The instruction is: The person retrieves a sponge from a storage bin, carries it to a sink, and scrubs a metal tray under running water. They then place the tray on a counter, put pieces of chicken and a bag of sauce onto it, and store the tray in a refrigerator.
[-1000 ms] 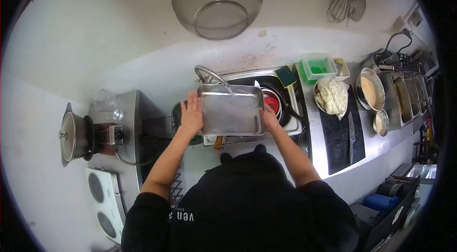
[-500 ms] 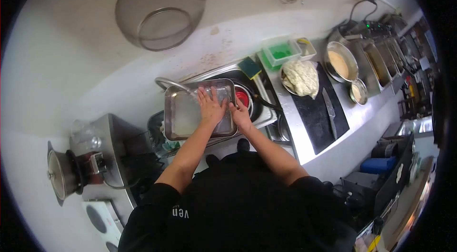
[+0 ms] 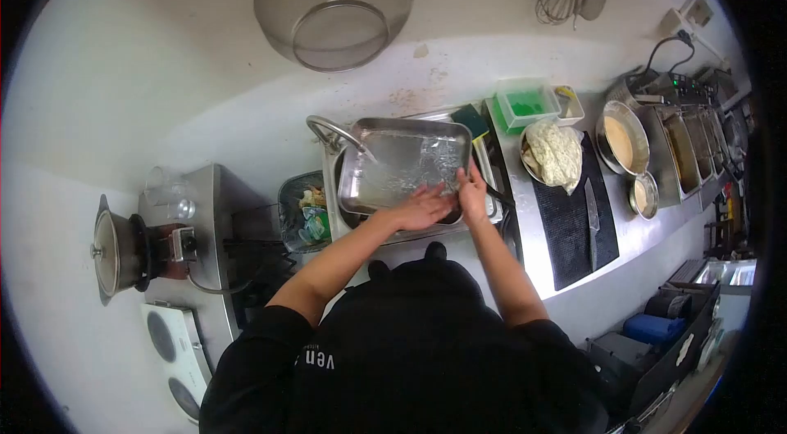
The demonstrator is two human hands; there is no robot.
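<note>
A rectangular metal tray (image 3: 369, 132) sits over the sink, with water from the curved faucet (image 3: 338, 129) running into it. My left hand (image 3: 422, 209) lies with fingers stretched out at the tray's near inner side; it holds nothing. At the tray's near right corner, my right hand (image 3: 471, 195) grips the rim, its thumb side toward the tray. Water ripples across the tray's bottom. Most of the sink (image 3: 331, 180) is hidden beneath the tray. Behind the tray's right corner rests a dark green scouring sponge (image 3: 470, 121).
To the right, a black mat (image 3: 566, 237) bears a knife (image 3: 592, 217) and a cloth-covered bowl (image 3: 555, 154). Farther right stand a bowl of batter (image 3: 620, 140) and a small bowl (image 3: 643, 195). A waste bin (image 3: 302, 209) is left of the sink. A large strainer (image 3: 336, 4) hangs above.
My left hand has moved from the tray's middle to its near side. The right hand stays at the right rim. The view has shifted, so the surroundings appear farther right.
</note>
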